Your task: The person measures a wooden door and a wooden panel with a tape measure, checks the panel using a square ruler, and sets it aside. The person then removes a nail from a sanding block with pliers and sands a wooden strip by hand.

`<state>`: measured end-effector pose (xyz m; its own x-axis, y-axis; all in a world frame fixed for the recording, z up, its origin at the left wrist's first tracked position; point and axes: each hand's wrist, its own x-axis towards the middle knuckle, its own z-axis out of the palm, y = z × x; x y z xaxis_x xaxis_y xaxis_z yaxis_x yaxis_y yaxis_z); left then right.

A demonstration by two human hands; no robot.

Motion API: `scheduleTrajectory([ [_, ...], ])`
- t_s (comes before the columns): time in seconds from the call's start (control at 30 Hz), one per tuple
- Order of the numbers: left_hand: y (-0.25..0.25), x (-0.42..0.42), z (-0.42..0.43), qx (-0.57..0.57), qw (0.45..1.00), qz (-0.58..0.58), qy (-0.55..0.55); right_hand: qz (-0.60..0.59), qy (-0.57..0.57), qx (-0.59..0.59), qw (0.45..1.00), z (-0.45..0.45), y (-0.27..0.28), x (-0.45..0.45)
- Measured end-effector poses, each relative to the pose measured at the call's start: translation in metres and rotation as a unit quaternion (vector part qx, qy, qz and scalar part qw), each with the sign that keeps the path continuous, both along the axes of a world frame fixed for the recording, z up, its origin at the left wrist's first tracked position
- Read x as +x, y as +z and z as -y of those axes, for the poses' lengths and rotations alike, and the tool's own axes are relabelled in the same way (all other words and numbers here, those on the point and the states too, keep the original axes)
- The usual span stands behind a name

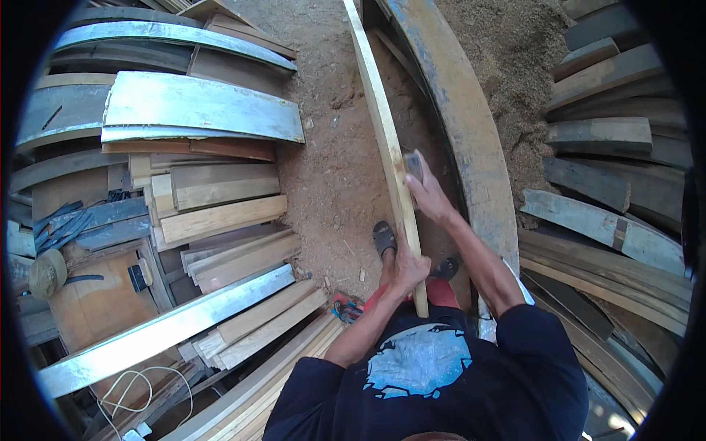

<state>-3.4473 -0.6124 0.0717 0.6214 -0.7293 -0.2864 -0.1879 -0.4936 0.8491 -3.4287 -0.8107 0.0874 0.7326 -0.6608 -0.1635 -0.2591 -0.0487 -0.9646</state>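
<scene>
A long narrow wooden board [386,132] runs from the top of the view down to the person's waist, its near end against the body. My left hand [409,267] is wrapped round the board near that end. Farther up, my right hand [429,189] holds a small grey block-like tool [414,166] at the board's right side. Whether the tool touches the wood cannot be made out.
Just right of the board stands a long wooden bench or beam [478,140]. Stacked planks [224,217] line the left, more timber [599,136] the right. Sawdust [471,44] covers ground at the top. A cable [147,389] lies lower left.
</scene>
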Motion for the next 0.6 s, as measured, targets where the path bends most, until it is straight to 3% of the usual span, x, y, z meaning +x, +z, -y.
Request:
scheduleTrajectory([
  [0.17, 0.017, 0.013, 0.002, 0.022, 0.999, -0.043, -0.021, -0.026, -0.02, -0.037, 0.999, 0.017, -0.004, 0.028],
  [0.27, 0.017, 0.017, -0.001, 0.033, 0.998, -0.046, -0.028, 0.04, -0.05, -0.06, 0.996, 0.072, -0.004, 0.096],
  [0.37, 0.014, 0.022, -0.003, -0.007, 0.999, -0.02, -0.025, 0.015, 0.004, -0.029, 0.999, 0.101, 0.009, 0.13],
  [0.43, 0.008, 0.021, -0.007, -0.046, 0.999, 0.012, -0.021, 0.018, -0.016, -0.049, 0.999, 0.098, -0.011, 0.135],
  [0.6, 0.019, 0.029, -0.011, 0.027, 0.997, -0.053, -0.047, 0.018, -0.011, -0.029, 0.999, 0.079, -0.005, 0.12],
])
